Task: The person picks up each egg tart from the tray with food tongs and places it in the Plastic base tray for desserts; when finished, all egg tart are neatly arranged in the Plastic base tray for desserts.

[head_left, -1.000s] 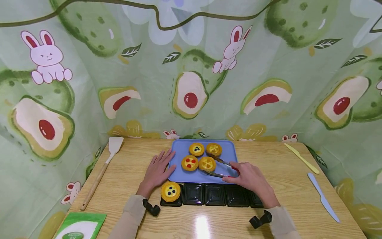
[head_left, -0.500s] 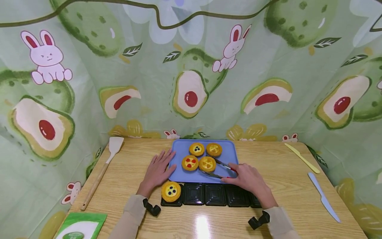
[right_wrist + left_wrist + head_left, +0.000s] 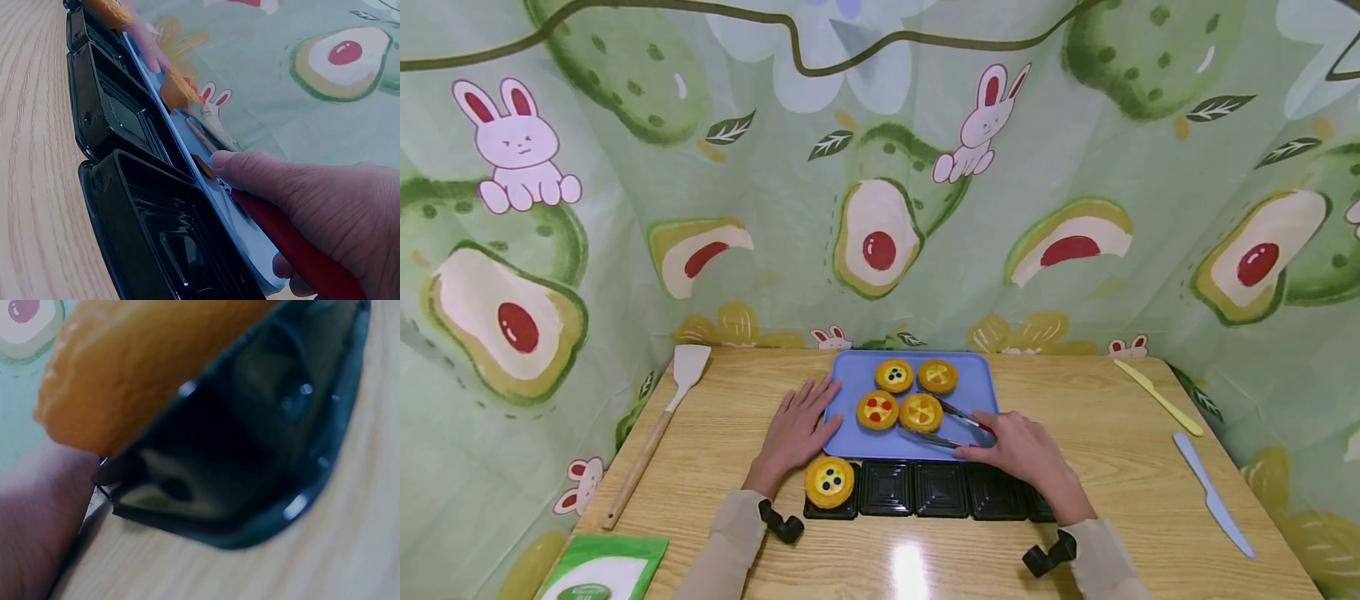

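Holding tongs (image 3: 946, 423) astride a tart (image 3: 921, 411) on the tray (image 3: 977, 383), the right hand (image 3: 1021, 450) grips them while the left hand (image 3: 793, 429) rests flat, fingers straight.

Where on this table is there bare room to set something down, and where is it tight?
Bare wood lies between the spatula and the left hand, between the blue tray and the yellow knife, and in front of the black cups. It is crowded around the tarts, tongs and right hand.
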Action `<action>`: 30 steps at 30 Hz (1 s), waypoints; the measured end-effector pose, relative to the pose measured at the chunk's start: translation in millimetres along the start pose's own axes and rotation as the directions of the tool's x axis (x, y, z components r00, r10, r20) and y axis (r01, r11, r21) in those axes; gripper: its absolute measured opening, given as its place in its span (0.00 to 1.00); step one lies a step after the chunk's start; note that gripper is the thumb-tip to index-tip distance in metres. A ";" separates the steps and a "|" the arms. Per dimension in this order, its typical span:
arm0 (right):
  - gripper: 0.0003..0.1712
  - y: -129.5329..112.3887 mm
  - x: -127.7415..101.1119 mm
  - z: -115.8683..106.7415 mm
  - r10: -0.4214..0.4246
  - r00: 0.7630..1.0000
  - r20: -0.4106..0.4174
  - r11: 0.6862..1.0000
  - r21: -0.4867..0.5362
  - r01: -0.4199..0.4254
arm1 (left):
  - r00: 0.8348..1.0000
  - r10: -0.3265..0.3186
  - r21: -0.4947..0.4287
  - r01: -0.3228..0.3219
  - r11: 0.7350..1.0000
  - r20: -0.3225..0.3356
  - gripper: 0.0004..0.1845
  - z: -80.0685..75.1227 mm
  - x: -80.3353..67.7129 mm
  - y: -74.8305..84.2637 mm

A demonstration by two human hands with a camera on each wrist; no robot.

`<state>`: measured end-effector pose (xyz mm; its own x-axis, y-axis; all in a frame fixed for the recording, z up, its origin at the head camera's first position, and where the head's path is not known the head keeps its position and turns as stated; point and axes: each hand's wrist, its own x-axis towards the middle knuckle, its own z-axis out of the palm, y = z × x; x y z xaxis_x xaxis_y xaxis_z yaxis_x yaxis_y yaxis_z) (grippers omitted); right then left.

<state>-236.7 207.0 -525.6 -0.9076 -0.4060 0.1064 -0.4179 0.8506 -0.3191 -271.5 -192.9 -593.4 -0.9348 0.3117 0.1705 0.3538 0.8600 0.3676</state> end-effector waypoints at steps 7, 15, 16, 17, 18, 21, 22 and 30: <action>0.32 1.7 -0.3 1.0 0.002 1.000 0.005 1.000 0.009 -0.002 | 1.000 0.002 0.001 -0.002 1.000 -0.003 0.37 1.5 -0.4 -0.2; 0.30 2.0 -0.1 0.7 0.015 1.000 0.017 1.000 0.003 -0.015 | 1.000 0.001 0.010 -0.001 1.000 0.000 0.36 1.4 -0.1 -0.5; 0.30 2.0 -0.1 0.6 0.018 1.000 0.019 1.000 0.003 -0.018 | 1.000 -0.002 0.009 0.002 1.000 0.005 0.37 0.8 0.0 -0.1; 0.30 2.0 0.0 0.4 0.020 1.000 0.022 1.000 0.003 -0.020 | 1.000 -0.002 0.006 0.002 1.000 0.004 0.37 0.4 0.0 0.2; 0.30 1.9 0.0 0.2 0.022 0.999 0.024 1.000 0.003 -0.022 | 1.000 -0.001 0.004 0.001 1.000 0.002 0.36 0.1 0.1 0.4; 0.30 1.6 0.1 -0.5 0.018 1.000 0.022 1.000 -0.001 -0.018 | 1.000 0.001 0.002 -0.001 1.000 0.001 0.36 -0.7 0.1 0.7; 0.30 1.5 0.1 -0.6 0.016 1.000 0.020 1.000 0.000 -0.016 | 1.000 0.003 0.002 -0.003 1.000 0.001 0.36 -0.8 0.2 0.7; 0.29 0.9 0.2 -1.8 0.010 1.000 0.016 1.000 0.007 -0.010 | 1.000 0.004 0.012 -0.004 1.000 0.000 0.36 0.6 1.1 -0.6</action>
<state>-237.4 208.3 -524.2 -0.9109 -0.4031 0.0882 -0.4087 0.8522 -0.3267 -272.9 -192.9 -594.0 -0.9335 0.3149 0.1717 0.3569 0.8635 0.3563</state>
